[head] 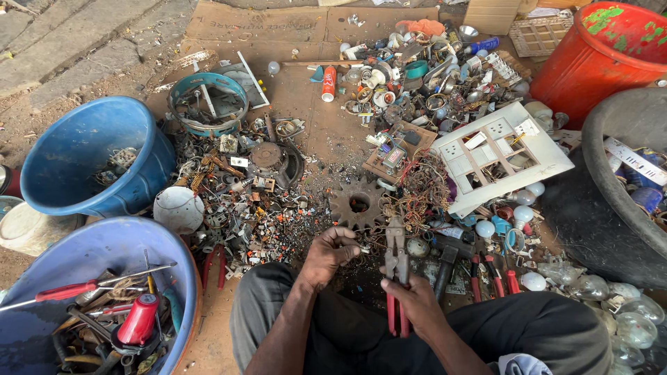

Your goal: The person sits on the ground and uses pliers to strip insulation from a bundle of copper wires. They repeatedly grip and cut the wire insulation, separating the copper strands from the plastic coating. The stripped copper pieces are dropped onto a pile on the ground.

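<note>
Right hand clamped on red-handled pliers, jaws at 12 o'clock nipping tangled copper wire. Left hand pinched shut on a small scrap bit. Blue tubs at 9 o'clock barely filled; most of the scrap pile unsorted.

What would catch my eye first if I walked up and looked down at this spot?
Probably the sprawl of small metal and electrical scrap spread over flattened cardboard, with a rusty gear wheel near the middle. At the bottom, the right hand grips red-handled pliers while the left hand pinches a small piece beside them. Big tubs frame it all: blue basins on the left, a red drum top right.
</note>
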